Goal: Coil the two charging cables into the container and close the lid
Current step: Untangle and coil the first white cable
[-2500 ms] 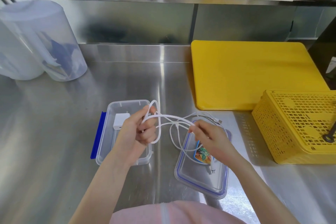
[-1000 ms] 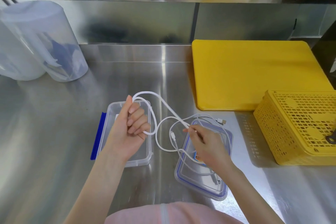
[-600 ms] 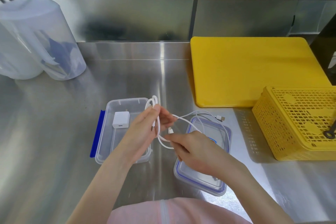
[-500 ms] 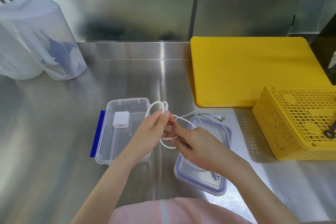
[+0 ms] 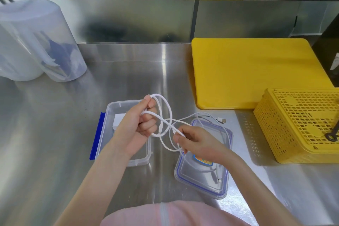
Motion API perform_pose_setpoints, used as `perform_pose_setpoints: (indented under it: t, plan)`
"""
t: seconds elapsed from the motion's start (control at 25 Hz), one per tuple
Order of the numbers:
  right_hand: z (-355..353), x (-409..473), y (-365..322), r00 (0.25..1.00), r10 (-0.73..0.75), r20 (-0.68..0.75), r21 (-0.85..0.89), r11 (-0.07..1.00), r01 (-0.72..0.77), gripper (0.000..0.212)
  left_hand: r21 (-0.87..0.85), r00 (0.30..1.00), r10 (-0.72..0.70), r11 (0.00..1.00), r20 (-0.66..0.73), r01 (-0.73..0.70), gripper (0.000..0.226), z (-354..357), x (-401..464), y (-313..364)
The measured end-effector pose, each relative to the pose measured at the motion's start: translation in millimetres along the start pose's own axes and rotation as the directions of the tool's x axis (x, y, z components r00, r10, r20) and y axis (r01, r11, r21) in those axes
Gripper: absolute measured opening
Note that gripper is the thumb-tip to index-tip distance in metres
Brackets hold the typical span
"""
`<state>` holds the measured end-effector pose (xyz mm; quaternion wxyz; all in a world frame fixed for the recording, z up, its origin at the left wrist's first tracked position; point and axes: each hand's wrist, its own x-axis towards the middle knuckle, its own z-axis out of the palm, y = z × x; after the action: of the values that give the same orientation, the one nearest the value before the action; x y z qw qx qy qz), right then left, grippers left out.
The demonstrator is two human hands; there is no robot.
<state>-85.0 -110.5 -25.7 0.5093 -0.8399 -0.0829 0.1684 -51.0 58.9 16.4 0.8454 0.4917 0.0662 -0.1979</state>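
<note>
Loops of white cable (image 5: pixel 166 115) sit clenched in the left hand (image 5: pixel 141 124) above the open container (image 5: pixel 110 115); the right hand (image 5: pixel 198 140) pinches a strand over the lid (image 5: pixel 224 185) on the tabletop (image 5: pixel 55 143)

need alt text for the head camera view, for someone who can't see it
Over a steel counter, the left hand grips loops of a white cable while the right hand pinches its trailing end. An open clear container holding a white charger sits under the left hand, its lid under the right; a yellow board and basket lie right.
</note>
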Motion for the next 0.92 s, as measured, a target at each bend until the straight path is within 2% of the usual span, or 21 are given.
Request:
perform_pose_setpoints:
  t: [0.12, 0.2, 0.28, 0.4, 0.48, 0.56, 0.64, 0.8, 0.92]
  plan:
    - [5, 13, 27, 0.994, 0.103, -0.031, -0.157, 0.982, -0.106, 0.031, -0.223, 0.999, -0.027, 0.974, 0.043, 0.036, 0.035, -4, 3, 11]
    - [2, 16, 40, 0.984, 0.166, -0.059, -0.238, 0.955, -0.175, 0.037, -0.263, 0.998, -0.022, 0.964, 0.051, 0.035, 0.032, -9, 5, 19]
    - [-9, 19, 36, 0.974, 0.169, -0.148, -0.095, 0.978, -0.184, 0.040, -0.243, 0.999, -0.035, 0.969, 0.036, 0.043, 0.037, -16, 6, 21]
    - [-39, 25, 1, 0.951, 0.081, -0.297, 0.247, 0.969, -0.005, 0.039, -0.206, 0.998, -0.058, 0.976, 0.038, 0.064, 0.032, -17, 7, 14]
    - [-60, 27, -28, 0.923, 0.029, -0.385, 0.318, 0.943, 0.103, 0.036, -0.178, 0.996, -0.071, 0.981, 0.045, 0.078, 0.029, -13, 9, 9]
    - [-75, 28, -44, 0.887, 0.013, -0.461, 0.323, 0.934, 0.154, 0.034, -0.151, 0.993, -0.088, 0.984, 0.072, 0.098, 0.038, -12, 9, 6]
    - [-82, 29, -45, 0.861, 0.043, -0.507, 0.343, 0.926, 0.156, 0.034, -0.066, 0.989, -0.097, 0.992, 0.115, 0.105, 0.039, -13, 6, 6]
    - [-86, 31, -36, 0.824, 0.132, -0.550, 0.411, 0.903, 0.129, 0.034, 0.291, 0.985, -0.087, 0.956, 0.147, 0.041, 0.026, -15, -1, 4]
    - [-87, 34, -32, 0.803, 0.167, -0.573, 0.424, 0.898, 0.116, 0.030, 0.382, 0.984, -0.118, 0.922, 0.130, 0.060, 0.028, -14, 0, 1]
